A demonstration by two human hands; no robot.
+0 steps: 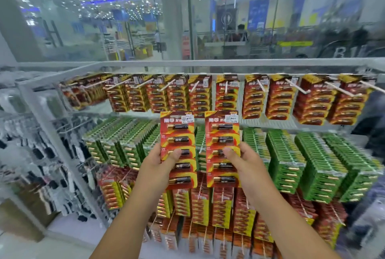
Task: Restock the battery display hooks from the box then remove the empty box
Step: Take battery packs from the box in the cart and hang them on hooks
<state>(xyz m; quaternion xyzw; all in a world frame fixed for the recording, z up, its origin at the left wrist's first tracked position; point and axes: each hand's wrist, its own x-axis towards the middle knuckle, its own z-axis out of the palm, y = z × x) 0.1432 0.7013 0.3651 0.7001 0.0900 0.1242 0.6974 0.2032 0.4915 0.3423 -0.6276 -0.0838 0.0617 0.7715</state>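
My left hand (158, 165) grips a red battery card (178, 133) with several black cells, held upright in front of the display. My right hand (243, 165) holds a second, matching red battery card (221, 131) beside it. Each card carries a white price sticker at its top. Both cards hang just below the top row of white hooks (194, 86), which carry the same red packs (253, 98). The box is not in view.
Green battery packs (285, 162) fill the middle row of hooks, and red-and-yellow packs (223, 208) the lower rows. A white rack frame (41, 100) stands at the left with dark goods behind it. Glass panels rise behind the display.
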